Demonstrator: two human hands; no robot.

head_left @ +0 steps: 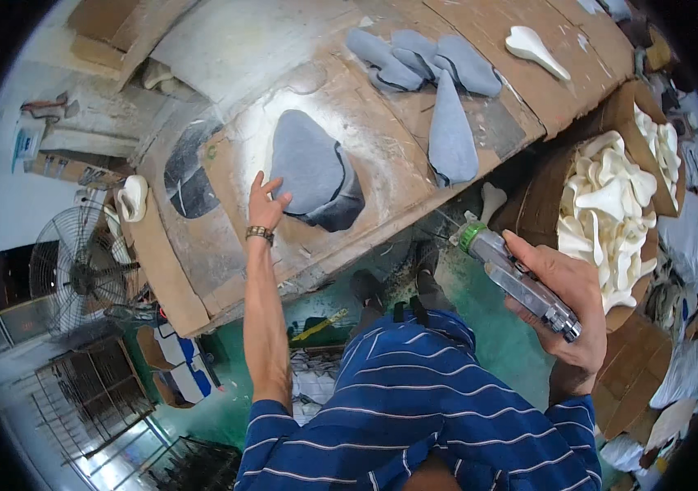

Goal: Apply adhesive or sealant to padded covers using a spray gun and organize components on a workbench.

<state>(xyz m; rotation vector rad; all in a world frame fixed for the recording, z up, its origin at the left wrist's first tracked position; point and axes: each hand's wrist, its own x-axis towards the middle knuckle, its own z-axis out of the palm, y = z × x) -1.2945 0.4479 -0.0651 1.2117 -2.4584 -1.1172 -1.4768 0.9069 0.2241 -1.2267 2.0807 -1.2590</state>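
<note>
My left hand (265, 204) reaches up to a cardboard-covered table (382, 164), its fingers spread and touching the edge of a grey fabric piece (308, 164) that lies over a darker piece on a white-sprayed patch. My right hand (562, 299) is held lower, closed around a metal spray gun (521, 282) with a green ring near its nozzle, pointing up-left toward the table edge. Several more grey fabric pieces (439, 82) lie farther along the table.
A cardboard box (545, 196) full of white moulded shapes (611, 204) stands to the right. One white shape (535, 47) lies on the far table, another (132, 199) at its left end. A floor fan (79, 274) stands at the left. The floor (496, 327) is green.
</note>
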